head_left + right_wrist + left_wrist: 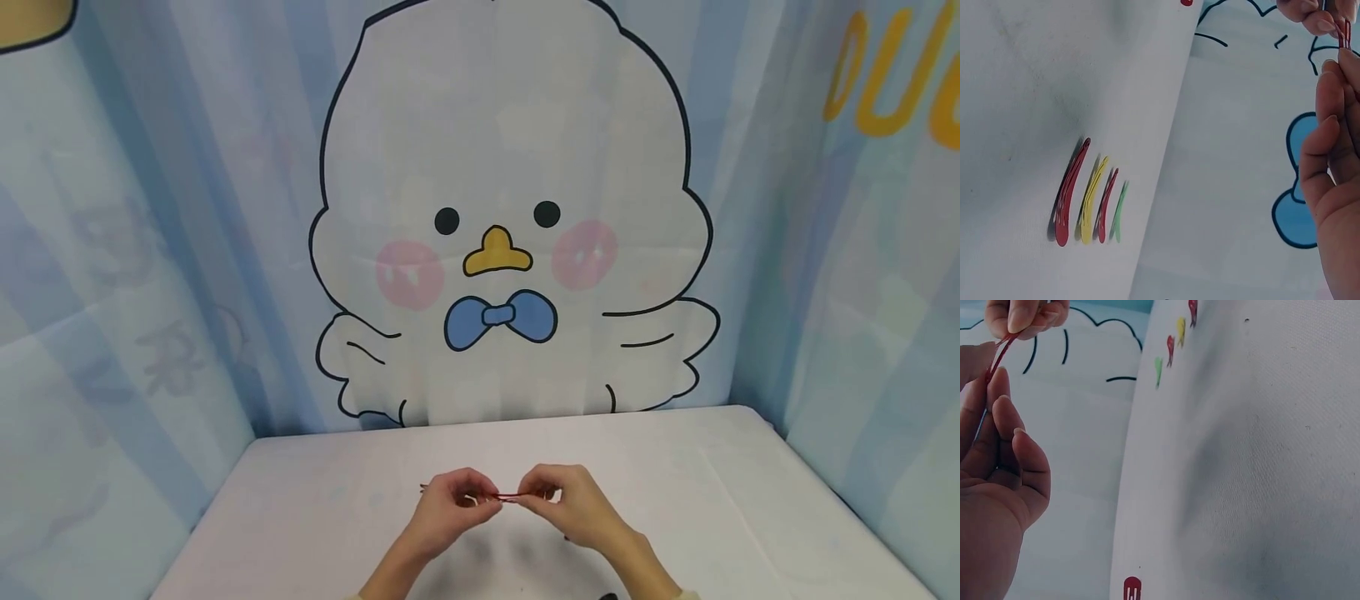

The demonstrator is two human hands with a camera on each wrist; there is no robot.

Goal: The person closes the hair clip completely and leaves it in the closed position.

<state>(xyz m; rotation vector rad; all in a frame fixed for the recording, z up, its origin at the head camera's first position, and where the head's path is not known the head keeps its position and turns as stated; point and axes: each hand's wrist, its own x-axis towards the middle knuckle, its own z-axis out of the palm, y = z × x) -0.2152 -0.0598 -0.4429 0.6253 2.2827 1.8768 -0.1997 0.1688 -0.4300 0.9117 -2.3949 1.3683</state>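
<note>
Between my two hands is a thin red hair clip point(508, 497), held up over the table. My left hand point(452, 510) pinches one end with thumb and fingertips. The other end is pinched by my right hand point(573, 502). In the left wrist view the clip point(1000, 359) shows as two narrow strands that part slightly, and the fingertips cover its ends. From the right wrist, the same clip point(1345, 34) appears at the top right between both hands' fingertips.
A row of snap hair clips lies on the white table point(315, 517): dark red point(1067, 203), yellow point(1092, 203), red point(1107, 209) and green point(1120, 212). Another red clip point(1132, 589) lies apart. A printed cloth curtain point(498, 150) stands behind the table.
</note>
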